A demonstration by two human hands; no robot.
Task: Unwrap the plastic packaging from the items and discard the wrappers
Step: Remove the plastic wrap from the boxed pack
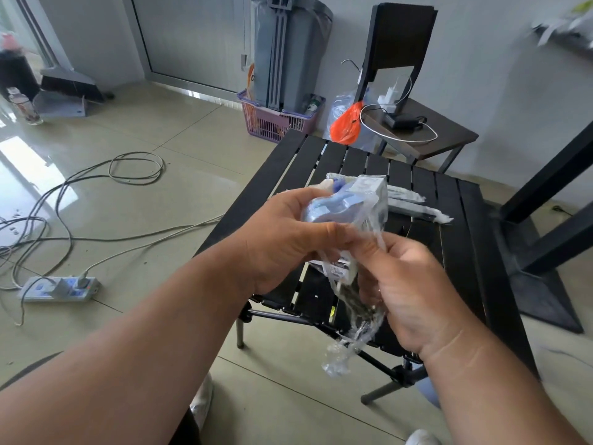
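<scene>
— What do we see, from the biggest thing down?

— A black slatted table (pixel 455 220), with two wrapped packs (pixel 414 203) lying at its far side. Above its near edge our left hand (pixel 288 239) grasps a blue item (pixel 333 207), and our right hand (pixel 410 284) pinches the clear wrapper (pixel 356 319) trailing downward.

— Which step is this?

— Peeling, we judge, about halfway. Next we need a steady pull to free the wrapper, then somewhere to bin it.

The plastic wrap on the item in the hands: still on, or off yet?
Partly off. The plastic wrap still clings around the blue item in the left hand, while the right hand pinches a loose, dangling strand.
</scene>
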